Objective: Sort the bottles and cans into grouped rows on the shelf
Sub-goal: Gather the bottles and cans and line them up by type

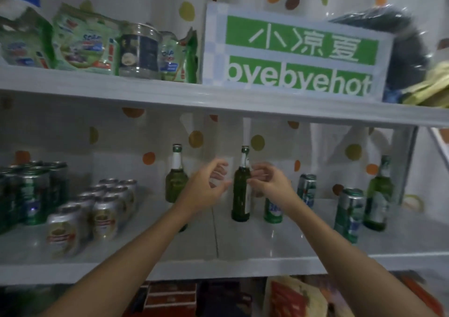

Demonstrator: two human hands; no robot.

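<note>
Upright green bottle (240, 195) on shelf (245, 246), between hands. Left hand (206, 188) just beside it, fingers spread, loosely curled. Right hand (269, 183) fingertips seemingly touch bottle shoulder; blur, can't tell grip.

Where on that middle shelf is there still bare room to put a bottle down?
Bare white shelf lies along the front, between the silver cans and the tall green can. The left end, with packed green cans, is crowded.

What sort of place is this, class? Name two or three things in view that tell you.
Probably a pantry or a small shop's storeroom: white shelves stocked with grouped cans, green bottles, and snack packs above.
</note>
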